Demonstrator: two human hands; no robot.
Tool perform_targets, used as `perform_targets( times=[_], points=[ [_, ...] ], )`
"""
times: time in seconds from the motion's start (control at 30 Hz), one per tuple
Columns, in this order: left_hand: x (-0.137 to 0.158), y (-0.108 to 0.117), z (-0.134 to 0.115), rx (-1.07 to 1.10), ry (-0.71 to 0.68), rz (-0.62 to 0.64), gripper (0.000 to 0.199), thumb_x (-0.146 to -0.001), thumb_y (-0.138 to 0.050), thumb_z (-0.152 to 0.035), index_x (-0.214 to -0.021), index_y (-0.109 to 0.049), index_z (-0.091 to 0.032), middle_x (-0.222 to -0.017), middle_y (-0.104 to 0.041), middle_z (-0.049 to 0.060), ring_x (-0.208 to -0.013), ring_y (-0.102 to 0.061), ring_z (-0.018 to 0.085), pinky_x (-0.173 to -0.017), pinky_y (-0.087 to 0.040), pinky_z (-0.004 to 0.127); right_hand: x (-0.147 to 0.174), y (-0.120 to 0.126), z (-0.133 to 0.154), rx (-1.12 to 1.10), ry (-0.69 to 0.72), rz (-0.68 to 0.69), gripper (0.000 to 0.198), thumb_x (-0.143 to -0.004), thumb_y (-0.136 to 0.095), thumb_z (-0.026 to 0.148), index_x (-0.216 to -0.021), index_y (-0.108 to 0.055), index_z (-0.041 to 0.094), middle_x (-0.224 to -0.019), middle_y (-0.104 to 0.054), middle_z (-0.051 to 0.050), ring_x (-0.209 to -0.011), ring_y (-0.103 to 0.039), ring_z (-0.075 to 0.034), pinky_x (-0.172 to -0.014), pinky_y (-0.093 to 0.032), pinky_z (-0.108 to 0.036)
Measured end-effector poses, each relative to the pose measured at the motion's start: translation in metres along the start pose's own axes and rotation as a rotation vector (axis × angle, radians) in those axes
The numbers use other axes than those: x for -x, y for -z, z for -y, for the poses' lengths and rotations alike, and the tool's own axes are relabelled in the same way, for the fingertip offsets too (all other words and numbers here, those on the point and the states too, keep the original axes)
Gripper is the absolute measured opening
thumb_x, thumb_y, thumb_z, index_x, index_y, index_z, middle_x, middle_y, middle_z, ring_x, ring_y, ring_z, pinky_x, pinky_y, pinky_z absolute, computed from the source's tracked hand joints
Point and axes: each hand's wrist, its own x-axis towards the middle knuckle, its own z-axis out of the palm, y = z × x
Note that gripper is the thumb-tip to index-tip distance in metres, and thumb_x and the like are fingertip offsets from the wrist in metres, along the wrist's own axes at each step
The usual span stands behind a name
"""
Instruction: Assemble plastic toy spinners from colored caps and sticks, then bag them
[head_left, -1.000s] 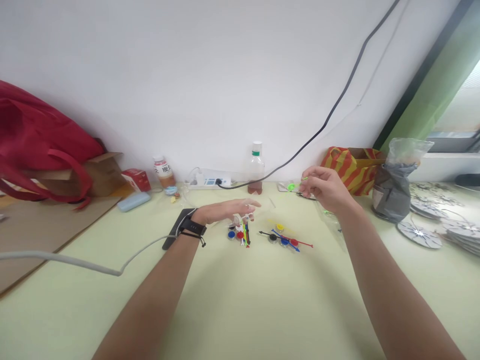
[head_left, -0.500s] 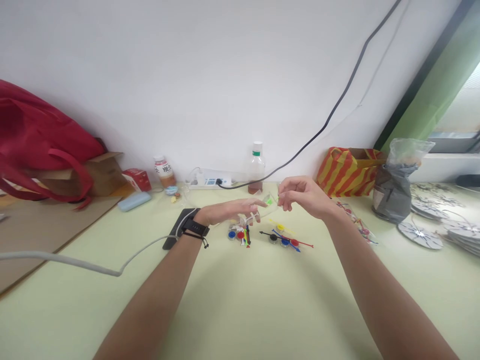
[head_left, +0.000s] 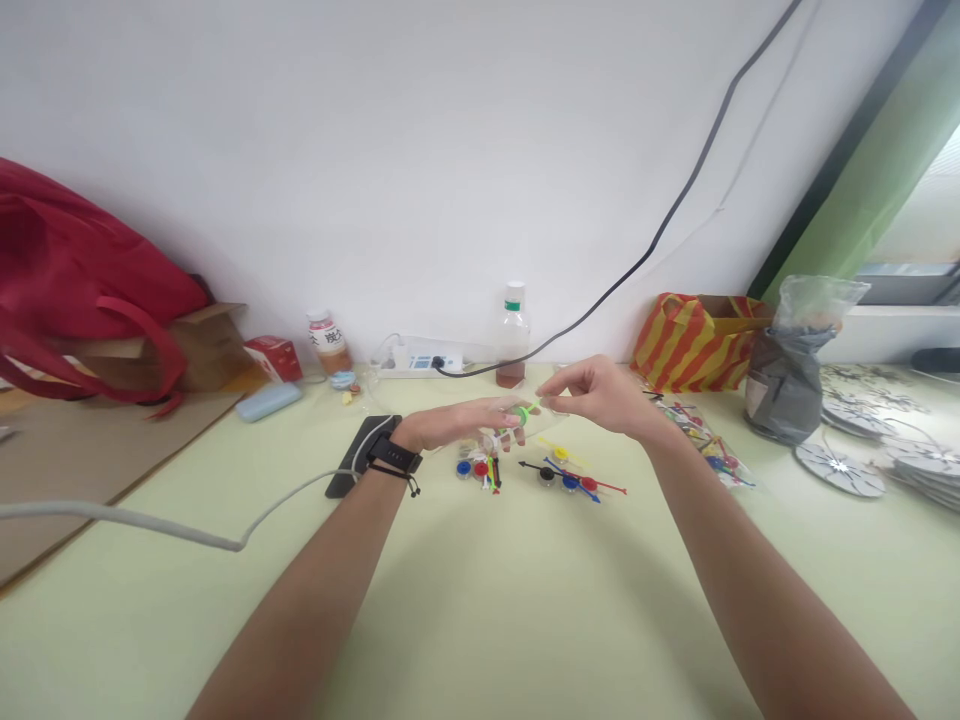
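Observation:
My left hand (head_left: pixel 469 422) holds a clear plastic bag (head_left: pixel 551 424) above the table, its fingers pointing right. A green arrow spinner (head_left: pixel 523 413) shows at the bag, close to the left fingertips. The thumb and fingers of my right hand (head_left: pixel 589 398) pinch together at the spinner's pointed end; whether they also grip the bag's film is hard to tell. Below the left hand lies a cluster of small spinner parts, including a blue disc (head_left: pixel 464 468) and a red disc (head_left: pixel 481 469). To their right sit several arrow spinners, among them a black one (head_left: pixel 547 476) and a yellow one (head_left: pixel 560 455).
Behind the hands stand a bottle (head_left: pixel 513 340) and a power strip (head_left: pixel 420 365). A dark phone (head_left: pixel 343 482) with a cable lies by my left wrist. Bagged spinners (head_left: pixel 705 445), a striped bag (head_left: pixel 694 345) and a grey bag (head_left: pixel 784 385) are at right.
The right hand has shifted slightly left toward the left hand. The green piece now sits farther left, nearer the left fingertips, and its arrow shape shows more clearly.

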Motion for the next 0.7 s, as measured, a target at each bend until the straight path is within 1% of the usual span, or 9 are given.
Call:
perform_targets(
  times=[0.13,0.23,0.33,0.4,0.47,0.53,0.6,0.63,0.7],
  points=[
    [0.0,-0.001,0.0,0.011,0.003,-0.011,0.063,-0.093,-0.061,-0.054,-0.149,-0.048,-0.028,-0.12,-0.066,0.011,-0.107,-0.062,0.025,-0.091,-0.05,0.038,-0.001,-0.004,0.001,-0.011,0.049,0.055,0.026,-0.079,-0.073,0.043,-0.083,-0.083,0.019,-0.056,-0.054,0.001,-0.053,-0.03,-0.009,-0.049,-0.026,-0.028],
    [0.0,-0.002,0.002,0.009,0.021,-0.042,0.06,-0.093,-0.062,-0.053,-0.147,-0.052,-0.03,-0.119,-0.068,0.01,-0.108,-0.063,0.026,-0.091,-0.049,0.037,-0.001,-0.006,0.002,-0.012,0.092,0.14,0.028,-0.083,-0.07,0.046,-0.084,-0.083,0.022,-0.059,-0.057,0.001,-0.054,-0.035,-0.011,-0.051,-0.028,-0.028],
    [-0.001,-0.002,0.002,0.013,0.015,-0.028,0.059,-0.093,-0.06,-0.052,-0.147,-0.051,-0.031,-0.122,-0.067,0.009,-0.113,-0.062,0.026,-0.092,-0.048,0.036,-0.001,-0.005,0.006,-0.011,0.148,0.23,0.031,-0.09,-0.063,0.048,-0.084,-0.082,0.024,-0.064,-0.061,0.0,-0.055,-0.04,-0.012,-0.053,-0.03,-0.028],
    [0.0,-0.001,0.001,0.012,0.006,-0.01,0.059,-0.094,-0.058,-0.053,-0.148,-0.05,-0.03,-0.125,-0.065,0.01,-0.116,-0.06,0.026,-0.092,-0.048,0.035,-0.001,-0.002,0.008,-0.029,0.166,0.235,0.037,-0.094,-0.057,0.051,-0.084,-0.08,0.024,-0.071,-0.066,-0.001,-0.059,-0.047,-0.014,-0.054,-0.034,-0.028],
    [0.001,0.0,0.0,0.008,0.014,-0.015,0.059,-0.094,-0.057,-0.055,-0.148,-0.05,-0.032,-0.125,-0.064,0.009,-0.115,-0.06,0.026,-0.091,-0.048,0.034,0.0,0.002,0.009,-0.063,0.148,0.219,0.043,-0.097,-0.052,0.055,-0.086,-0.08,0.024,-0.081,-0.072,-0.002,-0.065,-0.055,-0.016,-0.058,-0.039,-0.028],
    [0.003,0.002,0.001,0.014,0.035,-0.036,0.059,-0.094,-0.058,-0.056,-0.147,-0.05,-0.034,-0.126,-0.063,0.008,-0.114,-0.06,0.026,-0.09,-0.048,0.034,0.001,0.007,0.006,-0.099,0.113,0.243,0.041,-0.095,-0.056,0.057,-0.093,-0.08,0.024,-0.087,-0.075,-0.003,-0.068,-0.059,-0.016,-0.059,-0.043,-0.028],
    [0.005,0.003,0.002,0.037,0.034,-0.047,0.06,-0.093,-0.058,-0.059,-0.148,-0.049,-0.034,-0.126,-0.063,0.008,-0.112,-0.061,0.026,-0.09,-0.047,0.034,0.002,0.01,0.002,-0.151,0.083,0.321,0.035,-0.089,-0.065,0.054,-0.099,-0.079,0.024,-0.086,-0.075,-0.003,-0.066,-0.06,-0.015,-0.058,-0.046,-0.027],
    [0.005,0.004,0.004,0.059,0.025,-0.048,0.062,-0.093,-0.056,-0.062,-0.148,-0.049,-0.034,-0.126,-0.064,0.009,-0.111,-0.061,0.026,-0.09,-0.047,0.034,0.002,0.011,0.0,-0.187,0.074,0.354,0.033,-0.086,-0.07,0.051,-0.1,-0.078,0.023,-0.084,-0.074,-0.003,-0.065,-0.06,-0.015,-0.058,-0.047,-0.027],
    [0.003,0.003,0.008,0.131,0.002,-0.043,0.067,-0.093,-0.05,-0.069,-0.147,-0.049,-0.03,-0.121,-0.065,0.01,-0.106,-0.063,0.026,-0.088,-0.048,0.034,0.003,0.012,-0.004,-0.268,0.066,0.363,0.028,-0.084,-0.073,0.045,-0.097,-0.078,0.021,-0.084,-0.074,-0.004,-0.071,-0.064,-0.016,-0.064,-0.051,-0.028]
  ],
)
